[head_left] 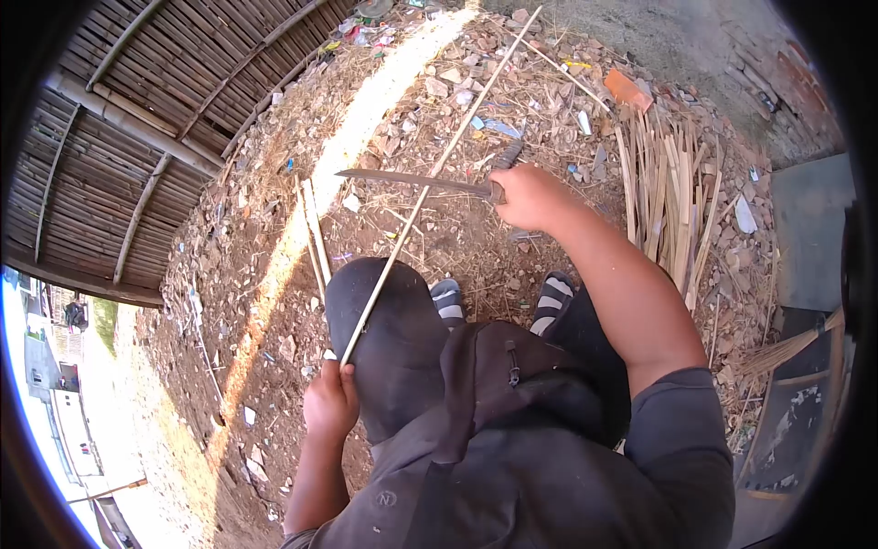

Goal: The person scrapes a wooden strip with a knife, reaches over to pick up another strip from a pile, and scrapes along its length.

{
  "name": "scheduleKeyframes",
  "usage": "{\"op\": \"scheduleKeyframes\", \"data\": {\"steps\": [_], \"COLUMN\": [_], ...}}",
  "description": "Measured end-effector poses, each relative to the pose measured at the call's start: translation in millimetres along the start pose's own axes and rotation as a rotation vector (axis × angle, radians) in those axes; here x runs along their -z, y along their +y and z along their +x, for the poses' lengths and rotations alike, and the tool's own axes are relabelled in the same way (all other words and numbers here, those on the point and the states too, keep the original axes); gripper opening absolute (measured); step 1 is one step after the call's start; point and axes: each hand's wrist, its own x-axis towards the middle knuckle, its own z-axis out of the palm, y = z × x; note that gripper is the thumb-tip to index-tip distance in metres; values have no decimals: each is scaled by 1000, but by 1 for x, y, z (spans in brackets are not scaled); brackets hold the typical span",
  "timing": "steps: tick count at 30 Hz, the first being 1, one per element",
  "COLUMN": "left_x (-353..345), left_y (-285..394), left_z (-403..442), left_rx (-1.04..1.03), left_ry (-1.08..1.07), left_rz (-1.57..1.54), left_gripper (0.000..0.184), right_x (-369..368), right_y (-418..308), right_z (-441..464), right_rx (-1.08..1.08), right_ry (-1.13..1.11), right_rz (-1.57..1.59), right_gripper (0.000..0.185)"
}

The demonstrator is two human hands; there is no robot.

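My left hand (pixel 331 400) is closed around the lower end of a long, thin bamboo strip (pixel 389 265). The strip passes over my left knee and slants up to the far right. My right hand (pixel 529 198) grips a long knife (pixel 393 177) with a narrow, dark blade pointing left. Its blade crosses the strip beyond my knee; whether the two touch, I cannot tell. A dark wrapped piece (pixel 509 154) juts out above my right fist, perhaps part of the handle.
A pile of split bamboo strips (pixel 672 188) lies to the right on rubble-strewn ground. Two more strips (pixel 314 229) lie left of my knee. A slatted bamboo structure (pixel 174 101) stands upper left, a wall (pixel 695 55) upper right, and a broom-like bundle (pixel 786 352) at right.
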Motion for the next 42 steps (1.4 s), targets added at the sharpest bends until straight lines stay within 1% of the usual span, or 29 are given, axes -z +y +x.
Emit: {"op": "scheduleKeyframes", "data": {"steps": [2, 3, 6, 7, 8, 9, 10, 11, 12, 14, 17, 20, 21, 22, 24, 25, 27, 31, 34, 35, 38, 39, 42], "left_x": [-3, -3, -9, -16, -19, -13, -5, 4, 7, 3, 0, -9, -11, -10, -5, 0, 0, -1, -12, -12, -8, 0, 5], "left_y": [-2, -1, -1, -8, -13, -4, 0, 3, 4, 1, 2, -3, -6, -5, -1, 1, -1, 4, -7, -9, -7, -5, -6], "left_z": [-2, -1, 1, 2, -1, 5, 8, 8, 6, 3, 4, 9, 4, 1, 10, 10, 8, 9, 8, 3, 11, 9, 11], "left_rx": [-37, -32, -4, 7, 17, -27, -23, -11, 0, -19, -38, -11, 11, 3, -27, -19, -27, -41, -72, -48, -27, -28, -53], "left_ry": [29, 23, 4, 1, -6, 31, 22, 1, -27, -6, 0, -8, -23, -12, 44, 33, 22, 21, 57, 59, 78, 62, 39], "left_rz": [-9, 0, 8, 4, 4, 17, 30, 45, 62, 43, 27, 31, 38, 41, 47, 89, 53, -7, -6, -6, -9, -2, -25], "left_gripper": [27, 27, 26, 26, 26, 26, 26, 25, 25, 25, 26, 26, 26, 26, 26, 26, 26, 24, 23, 24, 25, 26, 28], "right_x": [-2, -6, -4, -8, -13, -6, -1, -1, -2, -6, -6, -4, -6, -13, -10, -11, -9, -5, -20, -21, -22, -18, -16], "right_y": [-13, -19, -35, -18, -6, 2, 7, 10, 8, 1, -29, -33, -11, 15, 17, 14, 8, -25, -2, 12, 13, 10, -2], "right_z": [-5, -8, -16, -11, -10, -4, 1, 1, 0, -2, -15, -16, -6, 6, 7, 6, 1, -16, -6, 1, 10, 9, 1], "right_rx": [42, 136, 167, 112, 33, -45, -121, -80, -56, -20, 112, 162, 41, -136, -85, -64, -32, 179, 371, 126, -107, -104, 17], "right_ry": [42, 92, -47, 23, 11, 22, 35, 18, 34, 73, 39, -28, 2, 55, 46, 74, 133, 99, 221, 172, 145, 116, 160], "right_rz": [-64, -105, -255, -116, -74, -43, -8, -98, -77, -31, -112, -263, -63, 142, -80, -72, -60, -172, -282, -86, -103, -106, -70], "right_gripper": [24, 22, 19, 22, 22, 23, 24, 27, 25, 22, 16, 17, 20, 22, 22, 23, 23, 24, 23, 23, 28, 33, 25]}}
